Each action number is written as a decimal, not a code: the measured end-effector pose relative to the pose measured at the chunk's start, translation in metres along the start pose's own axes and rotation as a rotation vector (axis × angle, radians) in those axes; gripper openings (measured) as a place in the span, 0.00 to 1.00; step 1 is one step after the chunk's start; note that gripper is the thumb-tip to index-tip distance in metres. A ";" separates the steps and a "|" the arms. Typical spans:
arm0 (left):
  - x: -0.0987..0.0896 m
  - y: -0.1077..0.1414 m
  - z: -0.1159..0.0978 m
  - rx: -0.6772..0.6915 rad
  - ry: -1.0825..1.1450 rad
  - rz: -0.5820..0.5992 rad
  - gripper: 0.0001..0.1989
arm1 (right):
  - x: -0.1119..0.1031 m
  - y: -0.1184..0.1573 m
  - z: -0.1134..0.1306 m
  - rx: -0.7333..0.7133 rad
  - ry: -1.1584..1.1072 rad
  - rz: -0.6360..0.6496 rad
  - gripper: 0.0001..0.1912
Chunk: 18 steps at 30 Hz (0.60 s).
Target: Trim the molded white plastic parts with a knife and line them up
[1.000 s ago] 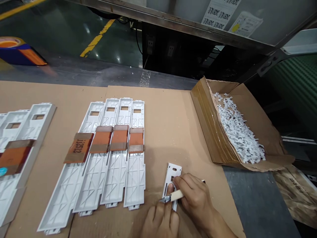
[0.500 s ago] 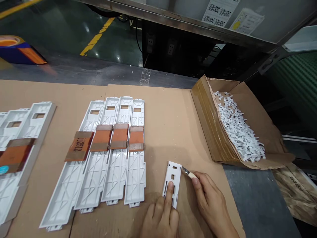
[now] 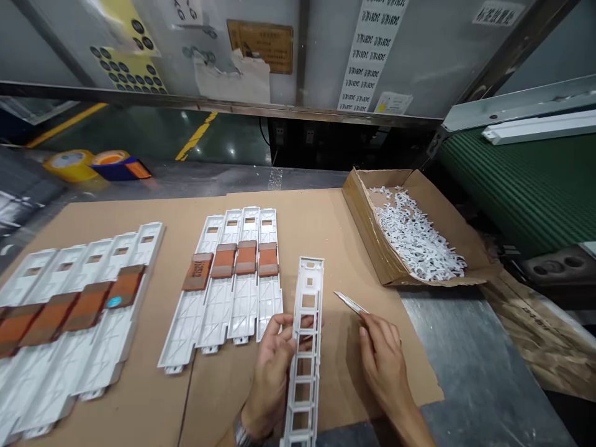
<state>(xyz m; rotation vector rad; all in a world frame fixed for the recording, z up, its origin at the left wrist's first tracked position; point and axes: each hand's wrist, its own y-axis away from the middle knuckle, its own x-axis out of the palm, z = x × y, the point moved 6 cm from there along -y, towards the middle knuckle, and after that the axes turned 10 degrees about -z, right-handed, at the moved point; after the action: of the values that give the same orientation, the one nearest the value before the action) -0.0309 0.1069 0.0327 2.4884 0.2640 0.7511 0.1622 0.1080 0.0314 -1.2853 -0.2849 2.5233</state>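
White plastic ladder frame [image 3: 310, 267], upright above the cardboard sheet [image 3: 326, 230], held up in the left hand [image 3: 272, 372], whose grip is clenched on its side rail near mid-length. Looks light and stiff, but the thin rungs seem fragile; safest hold is the rails or solid top end. Right hand [image 3: 384, 360] grips a craft knife [image 3: 350, 302], blade pointing toward the frame, not touching. Left of the frame: moulded panels [image 3: 244, 292] with orange-brown tape bands [image 3: 246, 257]. Upper right: cardboard box [image 3: 367, 242] of white plastic offcuts [image 3: 414, 236].

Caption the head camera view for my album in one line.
Left hand holds a white plastic lattice frame, right hand a craft knife, above cardboard.
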 end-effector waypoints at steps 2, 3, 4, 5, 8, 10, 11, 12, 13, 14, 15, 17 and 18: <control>0.005 0.003 -0.005 -0.001 0.131 -0.013 0.12 | -0.003 0.024 0.009 0.128 -0.238 0.160 0.18; 0.008 0.005 -0.006 0.011 0.173 -0.022 0.12 | -0.002 0.040 0.015 0.239 -0.423 0.273 0.19; 0.012 0.007 -0.004 0.023 0.197 -0.033 0.12 | 0.000 0.059 0.022 0.370 -0.638 0.385 0.21; 0.016 0.010 -0.002 0.034 0.204 -0.044 0.12 | 0.001 0.079 0.030 0.505 -0.861 0.486 0.23; 0.035 0.021 0.013 0.046 0.163 -0.038 0.13 | -0.003 0.130 0.051 0.757 -1.292 0.650 0.28; 0.052 0.033 0.028 0.010 0.106 0.028 0.13 | -0.012 0.156 0.052 0.816 -1.380 0.662 0.30; 0.060 0.040 0.038 -0.028 0.066 0.078 0.13 | -0.019 0.167 0.048 0.823 -1.394 0.625 0.32; 0.068 0.049 0.048 -0.076 0.026 0.137 0.15 | -0.028 0.177 0.040 0.826 -1.399 0.557 0.34; 0.073 0.058 0.058 -0.117 -0.024 0.196 0.16 | -0.037 0.188 0.031 0.825 -1.401 0.468 0.35; 0.076 0.066 0.067 -0.141 -0.090 0.252 0.17 | -0.048 0.200 0.018 0.822 -1.389 0.358 0.38; 0.077 0.072 0.075 -0.149 -0.154 0.297 0.18 | -0.059 0.214 0.002 0.824 -1.342 0.224 0.40; 0.070 0.078 0.084 -0.069 -0.362 0.349 0.20 | -0.084 0.249 -0.042 0.872 -1.050 -0.098 0.41; 0.064 0.078 0.086 -0.040 -0.426 0.344 0.21 | -0.097 0.270 -0.066 0.916 -0.843 -0.260 0.40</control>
<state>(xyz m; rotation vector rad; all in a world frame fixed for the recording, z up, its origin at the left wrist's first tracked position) 0.0731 0.0253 0.0422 2.6085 -0.3355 0.3282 0.2243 -0.1756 -0.0162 0.1550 0.4687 2.3167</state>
